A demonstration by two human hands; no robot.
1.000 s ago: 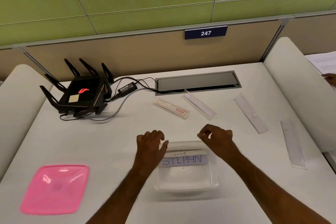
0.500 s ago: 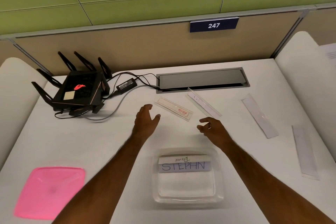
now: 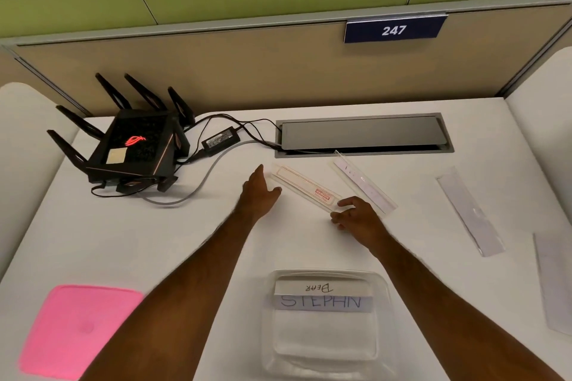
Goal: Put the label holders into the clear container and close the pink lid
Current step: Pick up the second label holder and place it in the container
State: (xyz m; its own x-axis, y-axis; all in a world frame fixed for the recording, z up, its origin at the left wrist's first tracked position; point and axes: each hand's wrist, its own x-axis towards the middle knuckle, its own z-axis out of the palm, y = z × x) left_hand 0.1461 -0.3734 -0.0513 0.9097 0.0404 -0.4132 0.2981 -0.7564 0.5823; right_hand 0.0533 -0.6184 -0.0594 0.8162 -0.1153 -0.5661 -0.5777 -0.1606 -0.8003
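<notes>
The clear container (image 3: 383, 294) sits at the near middle of the table with two label holders, "STEPHN" (image 3: 322, 302) and "BEAR" (image 3: 318, 287), inside it. The pink lid (image 3: 77, 331) lies flat at the near left. A label holder with red print (image 3: 305, 187) lies slanted beyond the container. My left hand (image 3: 258, 193) is open beside its far-left end, thumb close to its edge. My right hand (image 3: 356, 216) pinches its near-right end between index finger and thumb. Three more label holders lie to the right: one (image 3: 365, 185) close by, one (image 3: 470, 210) further out, one (image 3: 554, 281) at the edge.
A black router (image 3: 133, 148) with antennas, its power brick (image 3: 220, 140) and cables fill the far left. A grey cable hatch (image 3: 362, 133) is set into the table at the back. Partition walls close the back; white rounded panels flank both sides.
Both hands left the container and reached forward across the table. The left hand arrived beside the red-printed holder and the right hand closed on its near end. The camera tilted down.
</notes>
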